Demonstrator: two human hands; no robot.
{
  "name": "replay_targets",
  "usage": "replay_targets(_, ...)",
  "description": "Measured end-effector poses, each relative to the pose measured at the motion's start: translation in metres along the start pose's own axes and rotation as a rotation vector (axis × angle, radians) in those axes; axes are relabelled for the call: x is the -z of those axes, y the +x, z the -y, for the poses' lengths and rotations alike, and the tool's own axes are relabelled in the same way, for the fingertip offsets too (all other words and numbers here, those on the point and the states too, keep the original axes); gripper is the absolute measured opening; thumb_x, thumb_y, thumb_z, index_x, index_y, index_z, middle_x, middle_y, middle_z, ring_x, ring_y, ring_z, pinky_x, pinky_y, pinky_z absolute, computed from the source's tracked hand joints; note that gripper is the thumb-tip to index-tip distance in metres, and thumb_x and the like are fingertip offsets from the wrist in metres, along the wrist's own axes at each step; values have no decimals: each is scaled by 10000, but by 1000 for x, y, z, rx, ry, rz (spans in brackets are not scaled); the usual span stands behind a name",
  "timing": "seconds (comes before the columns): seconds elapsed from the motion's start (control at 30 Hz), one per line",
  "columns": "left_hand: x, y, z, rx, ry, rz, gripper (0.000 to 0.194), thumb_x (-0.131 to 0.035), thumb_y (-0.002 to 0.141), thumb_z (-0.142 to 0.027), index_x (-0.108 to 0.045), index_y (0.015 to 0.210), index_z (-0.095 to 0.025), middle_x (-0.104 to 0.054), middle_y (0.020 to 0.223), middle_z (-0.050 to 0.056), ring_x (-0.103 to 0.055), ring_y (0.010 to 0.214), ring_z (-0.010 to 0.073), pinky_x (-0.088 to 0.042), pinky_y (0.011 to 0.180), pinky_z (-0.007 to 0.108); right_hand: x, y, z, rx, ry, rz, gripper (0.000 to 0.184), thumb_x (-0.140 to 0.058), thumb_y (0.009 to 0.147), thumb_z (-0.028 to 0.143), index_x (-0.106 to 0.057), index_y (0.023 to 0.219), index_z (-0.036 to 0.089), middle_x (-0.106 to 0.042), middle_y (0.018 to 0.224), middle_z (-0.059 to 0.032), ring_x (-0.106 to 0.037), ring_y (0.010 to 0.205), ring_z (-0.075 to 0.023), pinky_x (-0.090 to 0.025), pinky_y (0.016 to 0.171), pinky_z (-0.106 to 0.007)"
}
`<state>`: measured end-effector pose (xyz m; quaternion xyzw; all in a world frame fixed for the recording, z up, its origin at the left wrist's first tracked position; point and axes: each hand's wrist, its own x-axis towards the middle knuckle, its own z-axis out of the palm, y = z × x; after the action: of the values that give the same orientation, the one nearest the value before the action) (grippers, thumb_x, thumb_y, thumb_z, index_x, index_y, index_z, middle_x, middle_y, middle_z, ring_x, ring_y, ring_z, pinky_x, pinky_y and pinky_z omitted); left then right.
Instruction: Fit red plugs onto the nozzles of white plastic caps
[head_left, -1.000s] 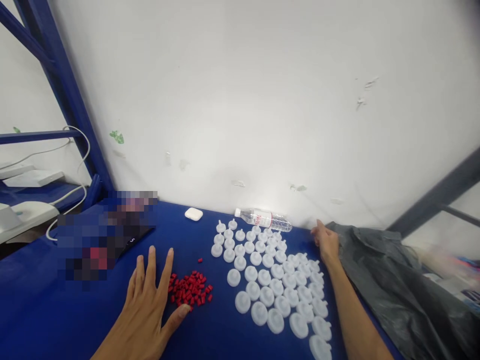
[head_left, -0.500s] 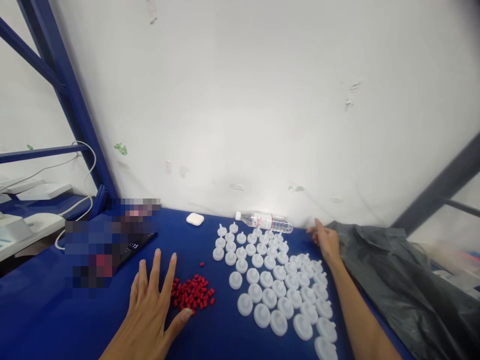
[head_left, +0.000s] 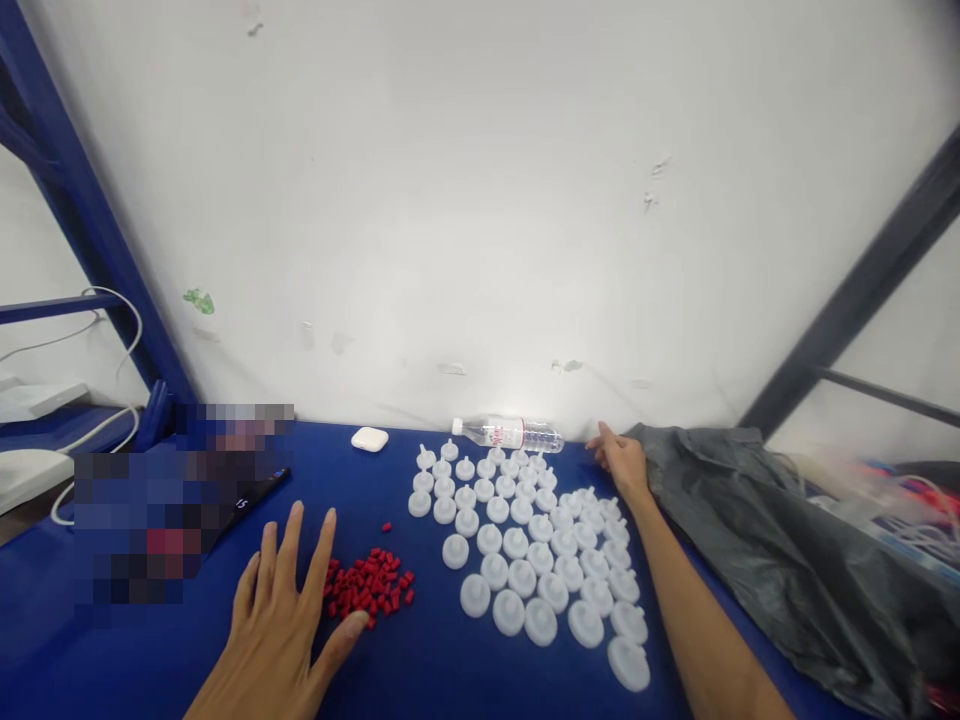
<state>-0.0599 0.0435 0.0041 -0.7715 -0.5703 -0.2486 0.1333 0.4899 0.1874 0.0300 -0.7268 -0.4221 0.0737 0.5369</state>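
Note:
My left hand (head_left: 281, 610) lies palm down with its fingers spread, just left of a heap of small red cylindrical pieces (head_left: 379, 585); its thumb reaches the heap's near edge. One red piece (head_left: 387, 527) lies apart behind the heap. To the right are many white translucent round discs with a narrow spout (head_left: 522, 579), set out in loose rows. My right hand (head_left: 621, 462) rests beyond their far right corner, index finger stretched out and the others loosely bent. No object shows in either hand.
A clear plastic bottle (head_left: 510, 433) lies on its side along the wall. Left of it sits a small white case (head_left: 370, 439). A phone (head_left: 247, 505) lies at the left beside a blurred patch. Dark grey plastic sheeting (head_left: 780, 560) covers the right side of the blue table (head_left: 405, 680).
The whole view has shifted, so everything appears farther left and more of the right side shows. Both hands keep about the same place over the table.

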Motion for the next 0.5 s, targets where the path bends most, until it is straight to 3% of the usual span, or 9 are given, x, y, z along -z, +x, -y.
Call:
replay_targets(0.13, -3, 0, 1, 4, 0, -29, 877, -377, 1051, -589, 0, 1790, -304, 73, 1914, 119, -150, 1717, 542, -414, 1219, 780, 1, -2, 4, -98, 44, 99, 396, -741, 1065, 456, -697, 1359, 195, -711, 1376, -97, -734, 1155, -286, -652, 971, -483)
replay_targets(0.5, -5, 2, 2, 3, 16, -36, 853, -360, 1065, -606, -13, 1791, -323, 13, 1913, 143, -198, 1709, 533, -413, 1223, 795, 4, -2, 9, -167, 94, 159, 355, -718, 1078, 465, -714, 1334, 220, -711, 1390, -92, -729, 1164, -281, -648, 987, -474)
